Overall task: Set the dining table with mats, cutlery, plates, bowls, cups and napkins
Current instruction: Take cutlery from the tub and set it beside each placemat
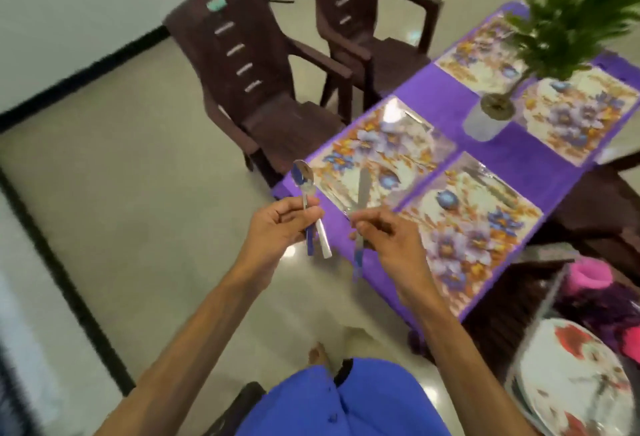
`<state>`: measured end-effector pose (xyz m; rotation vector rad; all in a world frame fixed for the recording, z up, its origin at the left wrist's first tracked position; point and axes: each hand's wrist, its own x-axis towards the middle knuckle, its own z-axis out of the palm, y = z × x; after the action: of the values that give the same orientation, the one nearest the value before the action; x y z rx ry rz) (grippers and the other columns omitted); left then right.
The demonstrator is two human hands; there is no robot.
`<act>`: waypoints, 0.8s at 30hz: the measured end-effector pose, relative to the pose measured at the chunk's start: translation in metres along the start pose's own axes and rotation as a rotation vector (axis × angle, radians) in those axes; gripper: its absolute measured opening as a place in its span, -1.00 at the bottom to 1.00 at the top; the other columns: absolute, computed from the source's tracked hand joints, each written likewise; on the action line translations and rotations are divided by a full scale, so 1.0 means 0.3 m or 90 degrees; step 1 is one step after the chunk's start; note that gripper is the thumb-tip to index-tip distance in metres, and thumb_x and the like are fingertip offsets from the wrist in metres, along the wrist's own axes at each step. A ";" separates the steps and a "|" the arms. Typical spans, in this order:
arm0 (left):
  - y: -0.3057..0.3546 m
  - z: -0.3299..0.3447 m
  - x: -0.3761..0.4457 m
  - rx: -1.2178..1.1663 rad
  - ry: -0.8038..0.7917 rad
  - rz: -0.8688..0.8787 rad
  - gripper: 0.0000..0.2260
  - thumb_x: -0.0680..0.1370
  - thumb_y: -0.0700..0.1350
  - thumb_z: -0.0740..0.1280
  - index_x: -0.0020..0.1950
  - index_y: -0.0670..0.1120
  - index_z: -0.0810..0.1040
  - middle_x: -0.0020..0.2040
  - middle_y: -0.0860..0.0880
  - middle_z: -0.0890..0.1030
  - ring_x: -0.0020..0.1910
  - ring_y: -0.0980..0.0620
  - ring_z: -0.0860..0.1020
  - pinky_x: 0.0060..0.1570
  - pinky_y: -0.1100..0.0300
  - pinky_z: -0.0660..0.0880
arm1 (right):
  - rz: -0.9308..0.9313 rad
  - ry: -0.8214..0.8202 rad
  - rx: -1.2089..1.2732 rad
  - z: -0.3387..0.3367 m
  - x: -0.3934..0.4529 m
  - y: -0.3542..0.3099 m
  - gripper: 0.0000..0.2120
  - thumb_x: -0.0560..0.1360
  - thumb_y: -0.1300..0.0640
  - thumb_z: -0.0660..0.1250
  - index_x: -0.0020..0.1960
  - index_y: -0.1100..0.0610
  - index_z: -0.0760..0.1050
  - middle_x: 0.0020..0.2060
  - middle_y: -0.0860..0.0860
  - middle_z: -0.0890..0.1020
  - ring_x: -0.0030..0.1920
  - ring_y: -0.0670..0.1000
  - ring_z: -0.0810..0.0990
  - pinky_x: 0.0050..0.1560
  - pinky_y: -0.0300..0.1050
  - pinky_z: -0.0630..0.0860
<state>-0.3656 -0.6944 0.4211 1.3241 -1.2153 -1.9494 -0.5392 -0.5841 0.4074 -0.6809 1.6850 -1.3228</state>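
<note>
Both hands up before the mat (377, 158), left hand (277, 231) gripping spoons (306, 190), right hand (388, 241) a knife (362, 200).

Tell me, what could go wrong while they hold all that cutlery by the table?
The left hand pinches a spoon and what looks like a second piece together, so one might slip to the floor. The right hand holds a knife blade up beside the other hand and could nick it. The plant vase sits between the mats; a far reach might tip it.
</note>
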 end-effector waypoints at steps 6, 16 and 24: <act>0.234 -0.347 0.299 -0.007 0.082 0.041 -0.77 0.55 -0.23 0.51 0.20 -0.17 0.72 0.04 -0.06 0.77 -0.03 0.02 0.73 -0.02 0.25 0.64 | -0.012 -0.047 -0.026 0.430 0.359 -0.164 -0.76 0.58 0.35 0.35 0.11 0.12 0.73 -0.05 -0.02 0.77 -0.05 0.01 0.75 0.09 -0.06 0.64; 0.737 -0.850 0.936 0.131 0.172 0.111 -0.74 0.47 -0.03 0.58 0.14 -0.05 0.77 -0.03 0.01 0.78 -0.01 -0.02 0.75 0.10 0.09 0.67 | -0.066 -0.070 -0.006 1.079 1.049 -0.576 -0.80 0.47 0.03 0.57 0.07 0.06 0.75 -0.09 -0.08 0.76 -0.04 -0.09 0.74 0.07 -0.12 0.66; 1.118 -1.262 1.536 0.293 0.132 0.227 -0.85 0.56 -0.04 0.51 0.12 0.06 0.78 -0.06 0.15 0.77 -0.01 0.20 0.73 0.10 0.10 0.65 | -0.030 -0.033 0.061 1.617 1.706 -0.745 -0.84 0.45 0.09 0.59 0.02 0.05 0.76 -0.15 0.02 0.76 -0.13 0.01 0.73 -0.03 0.00 0.65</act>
<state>-0.2409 -1.3669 0.4424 1.3626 -1.7206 -1.2963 -0.3794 -1.3057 0.4392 -0.6958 1.5622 -1.3976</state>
